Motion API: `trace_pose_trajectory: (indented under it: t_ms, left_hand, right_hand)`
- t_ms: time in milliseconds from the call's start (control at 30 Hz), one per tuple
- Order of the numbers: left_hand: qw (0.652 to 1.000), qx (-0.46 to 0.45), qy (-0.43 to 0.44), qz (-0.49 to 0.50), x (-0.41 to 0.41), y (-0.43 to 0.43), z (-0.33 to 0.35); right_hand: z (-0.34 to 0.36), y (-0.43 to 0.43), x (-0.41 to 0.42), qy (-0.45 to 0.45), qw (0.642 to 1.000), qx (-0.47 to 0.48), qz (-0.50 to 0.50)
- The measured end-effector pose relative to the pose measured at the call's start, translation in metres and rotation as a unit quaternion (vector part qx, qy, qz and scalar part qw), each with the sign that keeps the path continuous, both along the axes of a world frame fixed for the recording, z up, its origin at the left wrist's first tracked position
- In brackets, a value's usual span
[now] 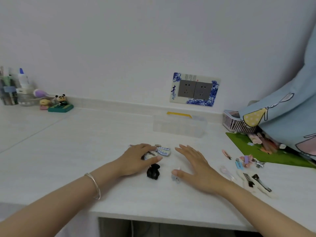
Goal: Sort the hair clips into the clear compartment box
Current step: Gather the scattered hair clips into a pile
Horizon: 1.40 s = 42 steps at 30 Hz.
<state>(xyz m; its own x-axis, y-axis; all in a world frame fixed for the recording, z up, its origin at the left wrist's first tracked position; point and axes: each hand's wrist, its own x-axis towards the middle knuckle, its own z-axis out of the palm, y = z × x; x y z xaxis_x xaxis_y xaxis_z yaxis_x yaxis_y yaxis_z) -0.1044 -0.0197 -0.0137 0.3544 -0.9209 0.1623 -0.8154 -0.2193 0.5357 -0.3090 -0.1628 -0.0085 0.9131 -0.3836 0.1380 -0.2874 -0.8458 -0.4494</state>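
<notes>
both your hands sit mid-frame on the white desk. your left hand curls over a pale hair clip; your right hand lies flat, fingers spread, holding nothing. the clear compartment box stands behind them, near the wall.

**Colours and patterns on the desk**

Desk: white. Compartment box: clear, yellow latch. Clip between the hands: black. Clip beyond it: blue-and-white pattern. Clips at right: cream with black bows. Small clip: pink. Mat: green. Basket: pink, slatted. Socket surround: blue-and-white floral; sockets grey. Cloth: light blue, rabbit print, yellow dotted patch. Bracelet: silver.
</notes>
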Motion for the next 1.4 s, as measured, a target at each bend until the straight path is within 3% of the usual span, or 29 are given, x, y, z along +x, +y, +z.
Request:
trace_pose_trajectory:
  t_ms: [167,433,633,733,900,1100,1200,1333,1400]
  left_hand:
    - [0.999,-0.023,0.031,-0.009,-0.038,-0.011,-0.002]
    - [1.0,0.017,0.018,-0.017,-0.059,-0.03,0.004]
    - [0.996,0.071,-0.046,0.04,-0.026,-0.023,-0.003]
    - [0.987,0.114,-0.093,0.066,-0.017,-0.027,-0.008]
    - [0.984,0.123,-0.084,0.097,-0.011,-0.029,-0.012]
    - [0.989,0.116,-0.081,0.044,-0.019,-0.036,-0.011]
    - [0.993,0.101,-0.053,0.023,-0.029,-0.039,-0.003]
    - [0.994,0.077,-0.063,0.036,-0.026,-0.037,0.003]
    - [0.985,0.106,-0.12,0.06,-0.019,-0.033,0.005]
  right_hand:
    - [0.002,-0.001,-0.019,-0.012,1.0,-0.013,-0.007]
    - [0.007,-0.031,-0.067,-0.023,0.999,-0.039,-0.028]
    - [0.003,-0.111,-0.114,-0.023,0.973,0.014,-0.231]
    - [-0.001,-0.137,-0.115,0.004,0.963,0.055,-0.265]
    - [-0.004,-0.138,-0.092,0.027,0.97,0.083,-0.227]
    - [-0.001,-0.114,-0.06,0.071,0.985,0.092,-0.129]
    - [-0.002,-0.105,-0.051,0.036,0.99,0.122,-0.066]
    - [0.004,-0.109,-0.049,-0.037,0.98,0.15,-0.124]
    - [0.005,-0.105,-0.047,0.005,0.982,0.147,-0.12]
